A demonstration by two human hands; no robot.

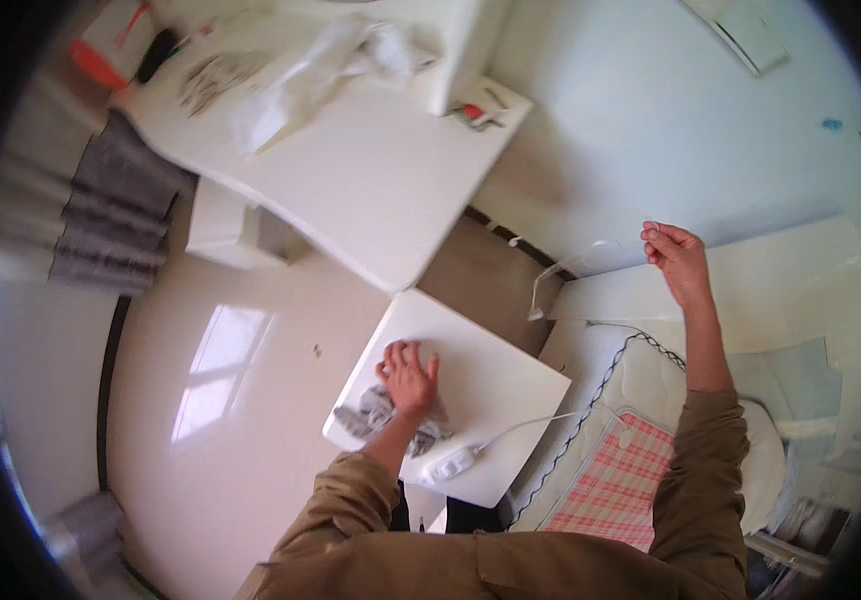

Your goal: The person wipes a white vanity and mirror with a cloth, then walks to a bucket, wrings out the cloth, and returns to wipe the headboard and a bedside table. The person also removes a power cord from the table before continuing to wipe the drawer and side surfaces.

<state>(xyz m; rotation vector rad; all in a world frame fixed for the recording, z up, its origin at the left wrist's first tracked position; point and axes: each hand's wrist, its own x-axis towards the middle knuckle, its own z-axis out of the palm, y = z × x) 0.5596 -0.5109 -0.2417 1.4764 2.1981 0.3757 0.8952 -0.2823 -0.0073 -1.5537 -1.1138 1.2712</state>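
Observation:
My left hand [408, 379] rests palm down with spread fingers on a white tabletop [487, 375], its wrist above a crumpled grey patterned cloth [378, 412]. Beside the cloth lies a white power strip [449, 465], whose cord runs right towards the bed. My right hand [678, 259] is raised at arm's length near the pale wall, thumb and fingers pinched on a small, thin white thing, too blurred to name. A white cord with a plug [535, 313] hangs to the left of this hand; whether it reaches the fingers I cannot tell.
A white desk [370, 187] adjoins the small table and bears a clear plastic bag [303, 82]. Right of the table is a bed with a white mattress [618, 367] and a red checked mat [618, 480]. Grey curtains [112, 210] hang at the left above a glossy floor [175, 480].

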